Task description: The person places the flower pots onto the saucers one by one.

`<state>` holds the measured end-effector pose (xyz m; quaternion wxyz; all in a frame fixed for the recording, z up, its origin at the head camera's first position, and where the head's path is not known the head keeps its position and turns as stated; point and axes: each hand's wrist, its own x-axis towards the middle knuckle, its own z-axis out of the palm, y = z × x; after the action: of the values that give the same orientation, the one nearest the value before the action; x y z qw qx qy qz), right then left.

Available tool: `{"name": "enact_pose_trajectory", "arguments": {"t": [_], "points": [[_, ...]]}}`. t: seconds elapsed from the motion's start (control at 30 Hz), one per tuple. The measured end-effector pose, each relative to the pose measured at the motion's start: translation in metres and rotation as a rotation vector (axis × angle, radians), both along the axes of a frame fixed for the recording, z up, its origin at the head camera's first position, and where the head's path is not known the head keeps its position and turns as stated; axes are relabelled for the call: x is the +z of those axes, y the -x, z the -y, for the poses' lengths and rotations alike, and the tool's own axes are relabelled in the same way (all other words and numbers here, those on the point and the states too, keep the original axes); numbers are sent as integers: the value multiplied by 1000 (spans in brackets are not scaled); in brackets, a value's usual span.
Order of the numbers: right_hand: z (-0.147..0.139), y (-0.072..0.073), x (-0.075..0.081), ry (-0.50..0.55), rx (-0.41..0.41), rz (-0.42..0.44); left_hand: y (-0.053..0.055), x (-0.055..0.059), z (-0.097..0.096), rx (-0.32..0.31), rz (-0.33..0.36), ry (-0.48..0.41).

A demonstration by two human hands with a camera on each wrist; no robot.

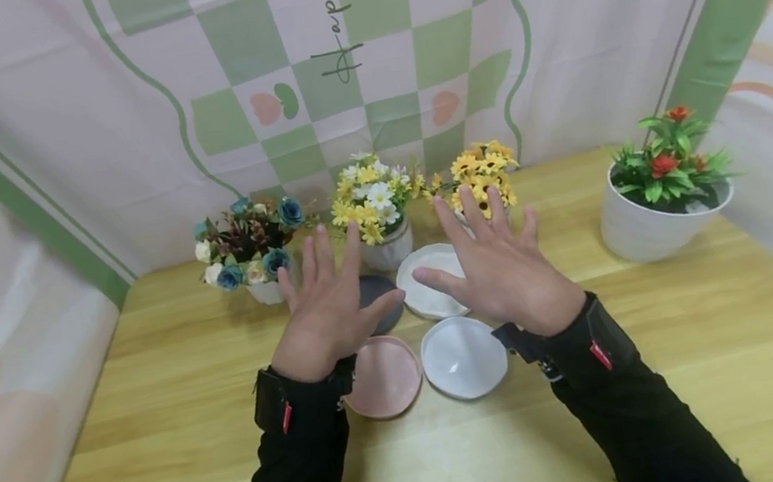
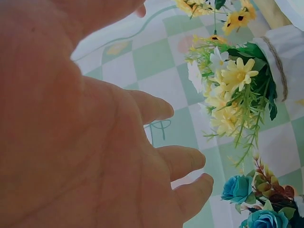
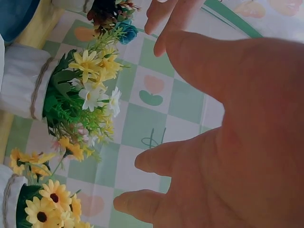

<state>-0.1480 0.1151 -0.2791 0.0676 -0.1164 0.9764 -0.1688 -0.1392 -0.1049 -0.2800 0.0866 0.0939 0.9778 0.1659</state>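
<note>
My left hand [image 1: 326,318] hovers with its fingers spread, holding nothing, over a dark grey plate [image 1: 387,321] that it partly covers. Fingers likewise spread, my right hand [image 1: 502,277] is raised beside a white plate [image 1: 431,280] and hides its right side. Nearer the front lie a pink plate [image 1: 383,380] and a pale blue-white plate [image 1: 464,359], side by side; the left wrist overlaps the pink one's edge in the head view. Both palms show in the wrist views, the left palm [image 2: 104,152] and the right palm [image 3: 237,123], with nothing in them.
Behind the plates stand potted flowers: blue roses [image 1: 251,245], yellow and white daisies [image 1: 375,196] and orange-yellow flowers [image 1: 482,175]. A white pot [image 1: 657,223] with red flowers stands at the right on the wooden table [image 1: 183,442]. A checked cloth [image 1: 318,49] hangs behind.
</note>
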Motion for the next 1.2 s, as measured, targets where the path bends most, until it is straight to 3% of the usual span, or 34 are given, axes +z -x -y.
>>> {"name": "enact_pose_trajectory", "arguments": {"t": [0.47,0.77,0.9,1.1,1.2], "points": [[-21,-5,7,27,-48,-2,-6,-1,8,-7,9,-8],[-44,-4,1,37,-75,9,-7,-7,8,-20,33,-29],[-62,6,-7,77,-78,25,-5,-19,2,-120,48,-34],[-88,32,-24,236,-44,95,-9,-52,-14,-358,60,-130],[-98,47,-36,308,-79,142,-14,-68,-22,-403,50,-154]]}}
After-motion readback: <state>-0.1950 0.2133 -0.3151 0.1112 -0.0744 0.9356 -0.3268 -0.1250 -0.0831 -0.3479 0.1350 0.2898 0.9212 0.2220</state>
